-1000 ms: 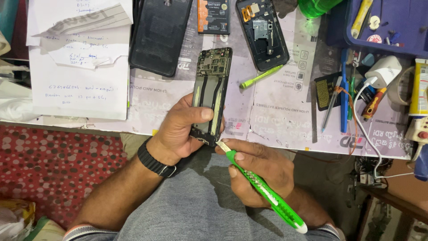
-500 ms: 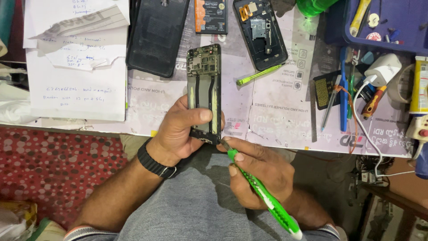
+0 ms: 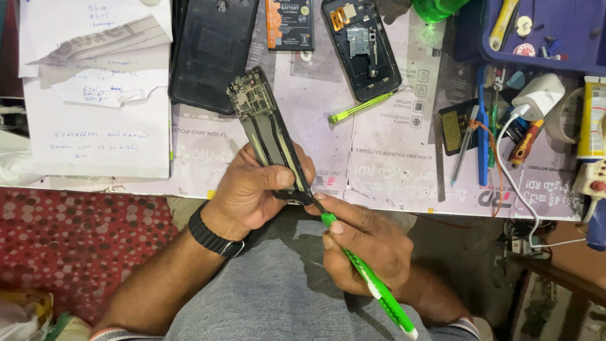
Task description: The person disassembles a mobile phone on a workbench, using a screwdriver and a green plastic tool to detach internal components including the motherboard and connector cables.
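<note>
Above the lap, at the bench edge, the stripped phone frame (image 3: 268,136) is clamped by the left hand (image 3: 252,189) along its lower edges. It is judged light, thin, fragile; the exposed board should be avoided. The green screwdriver (image 3: 366,278) is gripped by the right hand (image 3: 363,249), fingers closed.

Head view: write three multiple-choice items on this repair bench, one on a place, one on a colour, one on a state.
1. Where is the phone frame?
A. in the left hand
B. flat on the table
C. in the blue tray

2. What colour is the screwdriver in the right hand?
A. red
B. green and white
C. black

3. How is the phone lying on the mat?
A. sealed
B. opened, insides bare
C. wrapped

Key: A, the fingers wrap its lower end; B, its handle shows both colours; B, its parts lie exposed.
</note>
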